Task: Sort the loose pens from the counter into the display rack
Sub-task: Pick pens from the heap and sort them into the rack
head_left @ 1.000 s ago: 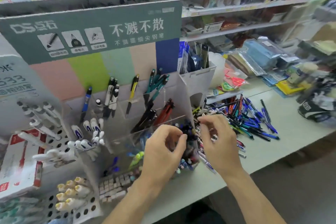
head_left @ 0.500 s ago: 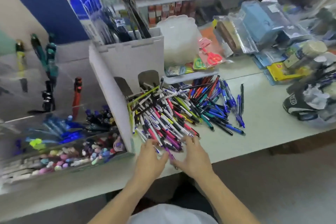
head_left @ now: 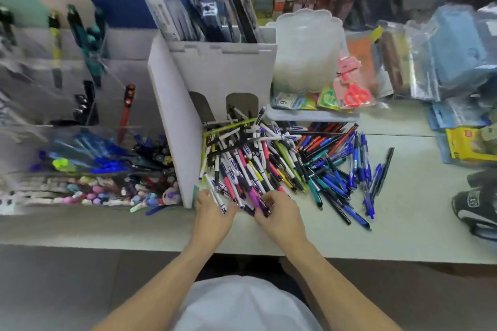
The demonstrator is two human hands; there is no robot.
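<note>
Near the counter (head_left: pixel 403 236) front edge, the left hand (head_left: pixel 212 219) and right hand (head_left: pixel 279 216) curl their fingers around pens at the near end of the loose pen pile (head_left: pixel 282 164). Display rack (head_left: pixel 88 158): just left of the pile.

Up and to the right of the hands we see a frosted white plastic tub (head_left: pixel 309 48) on a pale tray (head_left: pixel 309 115); just right of it lie red scissors in a packet (head_left: pixel 355 91); farther right we find blue plastic-wrapped packs (head_left: pixel 454 54) and a yellow box (head_left: pixel 468 146); at the far right edge sits a dark shoe (head_left: pixel 476 207).
</note>
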